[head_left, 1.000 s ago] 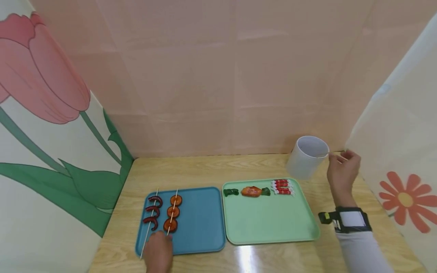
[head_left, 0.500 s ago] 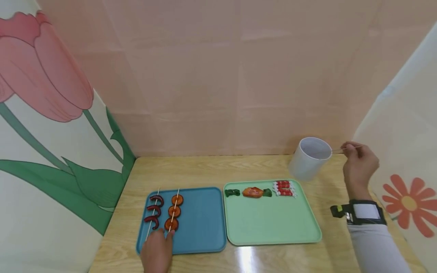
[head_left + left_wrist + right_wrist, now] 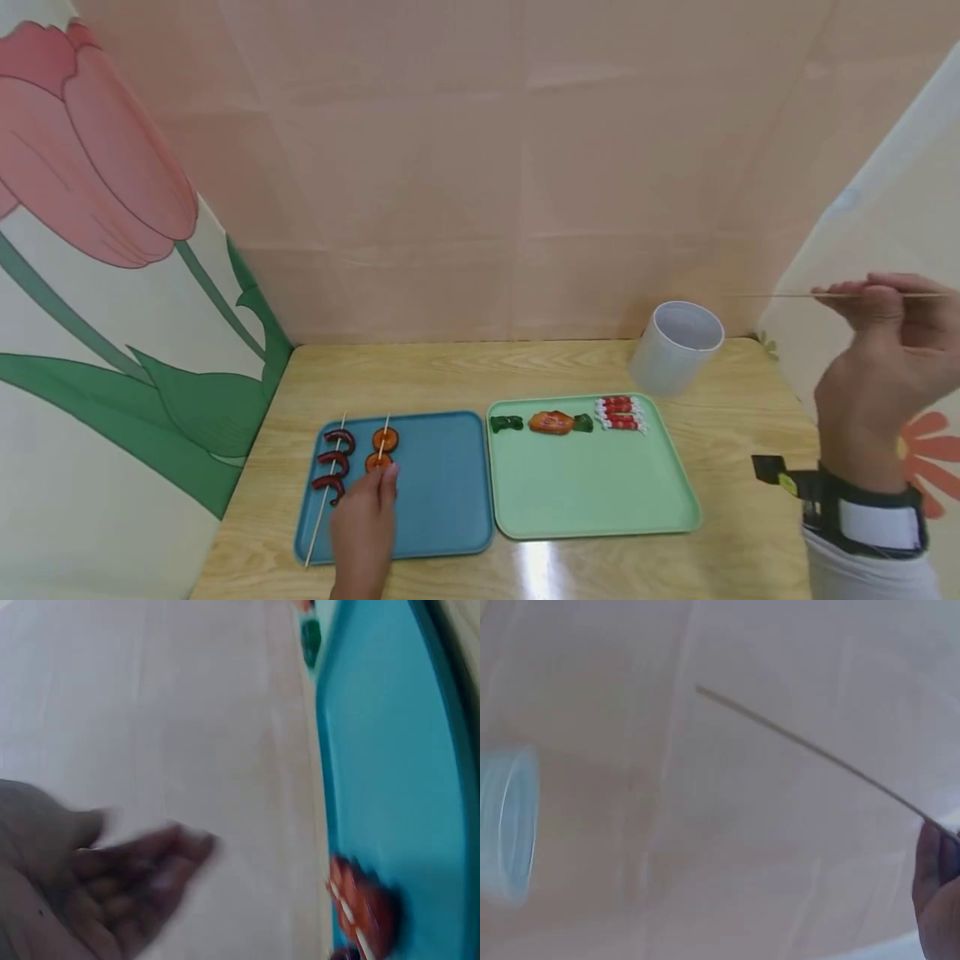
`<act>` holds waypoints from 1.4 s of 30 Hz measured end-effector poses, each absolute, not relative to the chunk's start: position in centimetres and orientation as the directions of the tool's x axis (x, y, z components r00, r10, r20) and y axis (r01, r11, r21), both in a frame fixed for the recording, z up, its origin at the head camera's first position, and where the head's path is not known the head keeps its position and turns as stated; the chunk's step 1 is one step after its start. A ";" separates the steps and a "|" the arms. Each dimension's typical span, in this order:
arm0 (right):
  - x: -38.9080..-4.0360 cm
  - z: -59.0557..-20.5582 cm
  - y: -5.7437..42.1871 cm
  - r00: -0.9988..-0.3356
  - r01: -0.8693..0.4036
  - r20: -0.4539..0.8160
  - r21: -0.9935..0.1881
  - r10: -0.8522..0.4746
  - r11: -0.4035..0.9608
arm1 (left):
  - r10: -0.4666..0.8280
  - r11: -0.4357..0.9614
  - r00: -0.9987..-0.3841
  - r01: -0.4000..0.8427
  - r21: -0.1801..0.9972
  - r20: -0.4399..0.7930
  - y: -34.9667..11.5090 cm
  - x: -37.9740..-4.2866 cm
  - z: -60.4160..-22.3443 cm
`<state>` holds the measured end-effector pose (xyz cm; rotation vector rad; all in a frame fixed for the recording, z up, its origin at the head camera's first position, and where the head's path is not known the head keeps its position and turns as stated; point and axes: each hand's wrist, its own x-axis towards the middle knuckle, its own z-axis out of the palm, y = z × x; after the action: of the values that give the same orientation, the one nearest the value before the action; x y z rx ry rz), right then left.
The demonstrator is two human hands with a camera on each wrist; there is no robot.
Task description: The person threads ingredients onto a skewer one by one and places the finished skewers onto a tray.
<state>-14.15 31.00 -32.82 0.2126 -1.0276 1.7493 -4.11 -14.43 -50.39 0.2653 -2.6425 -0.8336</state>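
Observation:
My right hand [image 3: 885, 358] pinches a thin bare wooden skewer [image 3: 802, 742], held nearly level to the right of a white cup [image 3: 675, 348]. My left hand [image 3: 363, 525] hovers over the left part of the blue tray [image 3: 442, 483]. Its fingers [image 3: 161, 851] are loosely curled with nothing between them. In the head view this hand covers part of a skewer of round orange-brown slices [image 3: 386, 440]. Beside it on that tray lies a second skewer, with dark red curved pieces [image 3: 334, 457].
A light green tray [image 3: 600, 496] adjoins the blue one on the right. Along its back edge lie dark green pieces [image 3: 506, 423], an orange-brown piece [image 3: 551, 422] and red-and-white rolls [image 3: 619, 412]. Hanging sheets [image 3: 465, 167] enclose the table at the back and sides.
My right hand has drawn the skewer out of the cup and moved it up and right. My left hand has moved forward over the round slices.

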 end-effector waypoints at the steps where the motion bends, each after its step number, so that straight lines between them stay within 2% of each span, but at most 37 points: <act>1: -13.5 -32.7 29.9 -0.477 -0.843 0.621 -0.524 0.622 -0.124 | -0.256 0.802 -0.898 0.009 0.598 0.357 -13.9 -4.2 -50.2; 5: -11.5 -33.7 25.9 -0.644 -0.763 0.718 -0.578 0.265 -0.289 | -0.094 0.729 -0.796 0.354 0.586 0.598 -11.5 -4.5 -49.4; 7: -10.6 -34.8 24.1 -0.672 -0.723 0.735 -0.627 0.089 -0.290 | 0.015 0.672 -0.755 0.493 0.552 0.656 -10.3 -4.6 -48.9; 10: -9.8 -36.5 21.6 -0.670 -0.707 0.739 -0.666 -0.078 -0.236 | 0.163 0.606 -0.732 0.603 0.519 0.661 -8.7 -4.4 -48.3; 13: -9.2 -37.8 19.5 -0.682 -0.682 0.712 -0.702 -0.167 -0.207 | 0.258 0.572 -0.722 0.649 0.501 0.642 -7.4 -4.4 -47.9; 15: -8.9 -38.5 18.4 -0.690 -0.642 0.690 -0.723 -0.217 -0.257 | 0.281 0.568 -0.719 0.658 0.494 0.636 -6.9 -4.4 -47.9; 20: -8.4 -39.2 16.9 -0.704 -0.539 0.647 -0.756 -0.294 -0.371 | 0.241 0.552 -0.752 0.626 0.551 0.613 -6.5 -4.2 -47.9; 22: -8.3 -39.2 16.8 -0.723 -0.521 0.617 -0.782 -0.310 -0.342 | 0.211 0.542 -0.773 0.602 0.586 0.599 -6.6 -4.1 -48.0; 25: -8.5 -39.4 17.2 -0.785 -0.504 0.529 -0.848 -0.321 -0.166 | 0.170 0.516 -0.793 0.577 0.633 0.585 -6.7 -4.1 -47.9; 26: -8.7 -39.6 17.4 -0.815 -0.491 0.486 -0.868 -0.315 -0.071 | 0.156 0.504 -0.804 0.565 0.654 0.574 -6.8 -4.1 -47.9; 28: -9.5 -40.4 17.8 -0.872 -0.457 0.393 -0.866 -0.292 0.202 | 0.128 0.470 -0.836 0.525 0.709 0.534 -7.0 -4.2 -47.8; 30: -10.7 -41.9 18.1 -0.907 -0.418 0.324 -0.773 -0.269 0.477 | 0.097 0.424 -0.880 0.459 0.781 0.465 -7.3 -4.2 -47.7; 33: -12.9 -45.4 18.8 -0.922 -0.384 0.269 -0.560 -0.278 0.734 | 0.048 0.344 -0.936 0.343 0.874 0.349 -7.7 -4.2 -47.5; 36: -15.0 -49.7 19.9 -0.904 -0.415 0.286 -0.408 -0.318 0.813 | 0.008 0.290 -0.965 0.255 0.922 0.264 -8.0 -4.1 -47.2; 42: -17.4 -55.8 22.2 -0.892 -0.429 0.266 -0.236 -0.367 0.872 | -0.025 0.220 -0.987 0.152 0.964 0.161 -8.2 -4.1 -46.7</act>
<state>-17.39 22.15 -55.83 0.6087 -2.8312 0.4283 -4.07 -8.23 -46.67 -0.1220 -2.3391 -1.8736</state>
